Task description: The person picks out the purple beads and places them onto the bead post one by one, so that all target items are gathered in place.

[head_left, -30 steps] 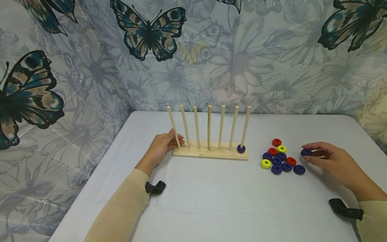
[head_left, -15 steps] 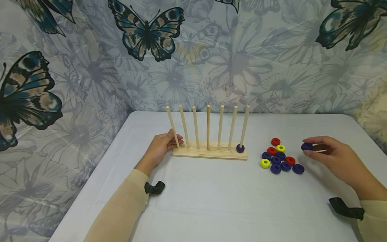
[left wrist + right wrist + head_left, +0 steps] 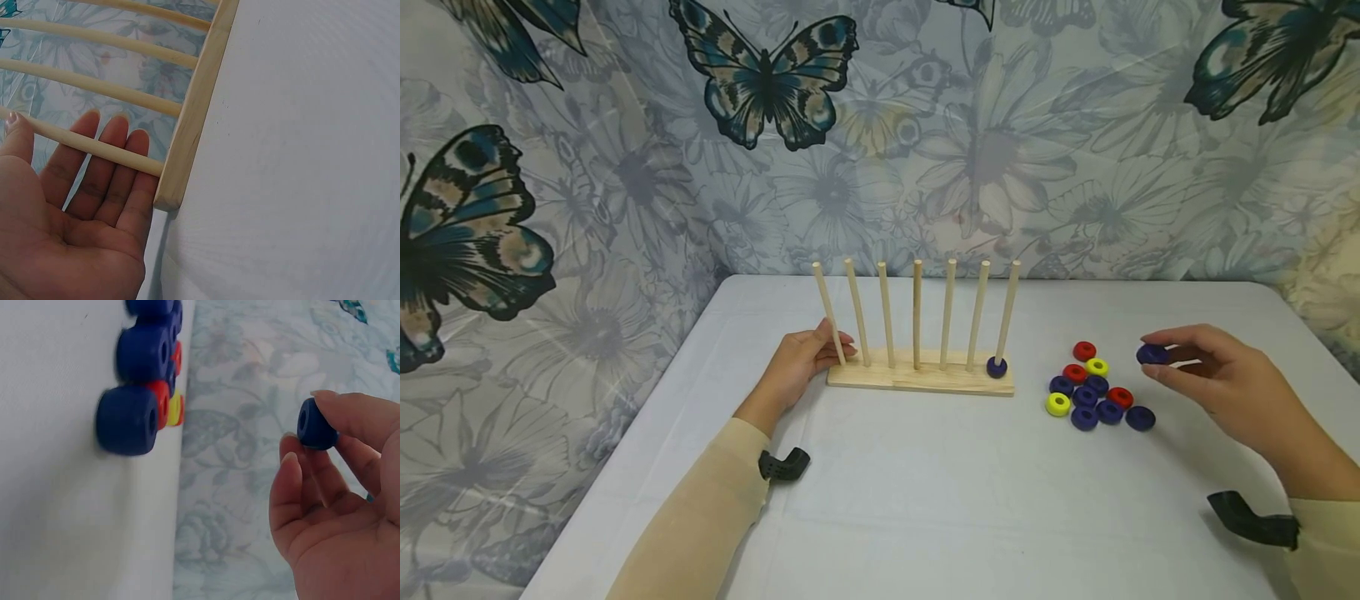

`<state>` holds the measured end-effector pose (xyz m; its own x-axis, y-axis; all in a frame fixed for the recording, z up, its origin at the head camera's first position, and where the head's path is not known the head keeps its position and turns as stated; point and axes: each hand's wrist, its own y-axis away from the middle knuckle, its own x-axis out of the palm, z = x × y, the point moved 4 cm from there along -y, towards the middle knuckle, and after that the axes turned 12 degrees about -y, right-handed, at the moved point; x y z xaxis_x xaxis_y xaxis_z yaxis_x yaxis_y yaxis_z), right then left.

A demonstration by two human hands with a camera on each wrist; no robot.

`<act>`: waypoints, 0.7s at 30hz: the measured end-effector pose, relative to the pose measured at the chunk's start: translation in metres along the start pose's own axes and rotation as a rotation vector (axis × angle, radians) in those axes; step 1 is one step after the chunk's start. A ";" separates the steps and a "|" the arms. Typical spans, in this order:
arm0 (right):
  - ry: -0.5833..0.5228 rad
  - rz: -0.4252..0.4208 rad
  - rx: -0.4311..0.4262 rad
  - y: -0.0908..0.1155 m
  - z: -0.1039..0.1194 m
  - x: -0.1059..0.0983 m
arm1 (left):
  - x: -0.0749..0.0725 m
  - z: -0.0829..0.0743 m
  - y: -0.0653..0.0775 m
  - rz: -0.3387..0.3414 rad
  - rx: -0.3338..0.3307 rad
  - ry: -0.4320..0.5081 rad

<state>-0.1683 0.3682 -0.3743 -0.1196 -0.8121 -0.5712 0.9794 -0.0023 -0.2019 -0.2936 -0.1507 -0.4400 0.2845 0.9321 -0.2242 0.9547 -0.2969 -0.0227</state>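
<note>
A wooden peg rack (image 3: 917, 382) with several upright dowels stands mid-table, a dark blue bead (image 3: 997, 367) low on its rightmost dowel. At the rack's left end my left hand (image 3: 808, 354) holds the outermost dowel (image 3: 112, 152), thumb in front and fingers behind it, as the left wrist view shows. To the right, my right hand (image 3: 1221, 379) pinches another dark blue bead (image 3: 317, 425) between thumb and fingers, raised off the table. Its hole faces sideways in the right wrist view. Nearest that hand is the loose blue bead (image 3: 1141, 418) at the pile's right edge.
Between rack and right hand lie loose beads on the white tablecloth (image 3: 925, 492): several blue, a few red (image 3: 1084, 351) and two yellow (image 3: 1057, 405). A butterfly-patterned cloth (image 3: 880, 150) hangs behind the table. Each wrist carries a black camera mount (image 3: 784, 465).
The right hand has lifted its blue bead slightly and carried it a little to the left. The left hand and rack have stayed in place.
</note>
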 end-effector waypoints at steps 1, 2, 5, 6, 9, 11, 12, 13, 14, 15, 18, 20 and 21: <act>-0.007 0.001 -0.007 0.000 0.003 0.001 | 0.000 0.000 0.000 -0.001 -0.001 0.001; -0.017 0.002 -0.014 0.000 0.006 0.002 | 0.000 0.000 0.000 -0.001 0.000 -0.001; -0.019 -0.007 -0.029 0.000 0.013 0.005 | 0.000 0.001 0.000 -0.001 0.002 -0.004; -0.021 -0.010 -0.033 0.000 0.016 0.005 | 0.000 0.001 -0.001 -0.001 0.003 -0.004; -0.025 -0.016 -0.059 0.000 0.021 0.007 | 0.000 0.001 -0.001 -0.004 0.005 -0.002; -0.033 -0.019 -0.086 -0.001 0.025 0.008 | 0.000 0.001 -0.001 -0.006 0.006 0.001; -0.037 -0.020 -0.100 -0.002 0.026 0.008 | 0.000 0.001 -0.001 -0.006 0.007 0.004; -0.043 -0.022 -0.113 -0.003 0.028 0.008 | 0.000 0.001 -0.001 -0.006 0.007 0.006; -0.047 -0.024 -0.125 -0.003 0.029 0.009 | 0.000 0.002 -0.001 -0.006 0.008 0.005; -0.050 -0.026 -0.134 -0.004 0.031 0.009 | 0.000 0.002 -0.001 -0.006 0.007 0.007; -0.053 -0.030 -0.141 -0.007 0.036 0.010 | 0.000 0.001 -0.001 -0.008 0.007 0.006; -0.051 -0.032 -0.139 -0.009 0.039 0.010 | 0.001 0.001 -0.001 -0.009 0.008 0.004; -0.054 -0.031 -0.138 -0.010 0.042 0.011 | 0.001 0.001 -0.001 -0.010 0.008 0.005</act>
<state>-0.1728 0.3351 -0.3454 -0.1370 -0.8429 -0.5203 0.9431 0.0496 -0.3288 -0.2946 -0.1500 -0.4410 0.2758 0.9359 -0.2190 0.9566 -0.2896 -0.0328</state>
